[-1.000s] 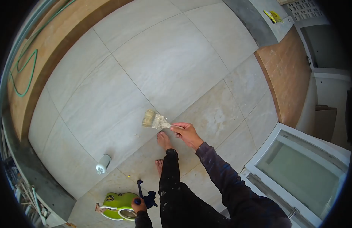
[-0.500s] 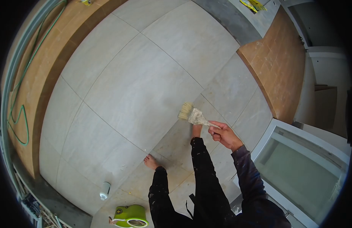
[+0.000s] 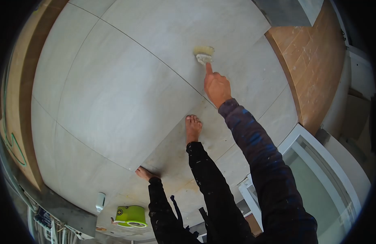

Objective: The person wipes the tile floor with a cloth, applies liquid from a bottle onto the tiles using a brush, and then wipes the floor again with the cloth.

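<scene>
In my right hand (image 3: 217,87) is a wide paintbrush (image 3: 204,59), its handle gripped with the index finger stretched along it. Its base is crusted with whitish residue, and the pale yellow bristles (image 3: 205,50) point away from me. They lie over the large pale tiles (image 3: 155,24) and look slightly blurred; whether they touch the surface I cannot tell. My right arm reaches far forward. My left hand is out of sight.
My bare feet (image 3: 193,126) stand on stained tiles. A green bucket (image 3: 131,213) and a pale bottle (image 3: 100,202) are at lower left. Brown tiled strips (image 3: 318,69) border both sides. A white-framed glass panel (image 3: 318,183) is at lower right, with a grey block (image 3: 283,12) above.
My right hand has carried the paintbrush forward and up, away from my feet, and the bristles now point ahead instead of left. The view has shifted, too.
</scene>
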The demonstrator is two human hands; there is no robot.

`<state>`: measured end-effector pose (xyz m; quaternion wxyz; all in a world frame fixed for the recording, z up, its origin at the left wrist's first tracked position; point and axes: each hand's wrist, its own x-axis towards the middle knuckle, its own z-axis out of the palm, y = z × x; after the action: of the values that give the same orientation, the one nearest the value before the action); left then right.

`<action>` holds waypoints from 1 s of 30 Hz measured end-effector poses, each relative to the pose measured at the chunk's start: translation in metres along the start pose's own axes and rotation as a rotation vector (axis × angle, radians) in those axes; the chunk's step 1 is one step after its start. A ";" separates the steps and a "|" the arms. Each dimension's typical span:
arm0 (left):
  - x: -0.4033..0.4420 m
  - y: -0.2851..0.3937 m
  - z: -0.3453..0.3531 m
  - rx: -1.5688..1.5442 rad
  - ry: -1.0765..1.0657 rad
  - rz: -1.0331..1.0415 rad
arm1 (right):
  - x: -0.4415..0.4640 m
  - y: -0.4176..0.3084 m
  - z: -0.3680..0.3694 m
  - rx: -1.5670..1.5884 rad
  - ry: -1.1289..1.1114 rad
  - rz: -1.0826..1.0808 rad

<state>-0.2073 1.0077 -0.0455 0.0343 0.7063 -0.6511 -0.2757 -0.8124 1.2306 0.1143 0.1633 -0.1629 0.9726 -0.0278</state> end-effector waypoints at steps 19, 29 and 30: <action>-0.010 0.048 -0.004 -0.344 0.024 -0.285 | 0.017 0.043 0.001 0.012 0.079 0.104; -0.026 0.075 -0.015 -0.397 0.001 -0.331 | 0.022 0.028 -0.010 -0.123 -0.014 -0.007; -0.026 0.079 -0.014 -0.433 0.008 -0.333 | 0.018 0.016 -0.014 -0.146 -0.043 -0.105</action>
<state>-0.2730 1.0160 0.0073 0.1415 0.7810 -0.4516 -0.4075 -0.8384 1.2400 0.1198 0.1700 -0.2258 0.9585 0.0381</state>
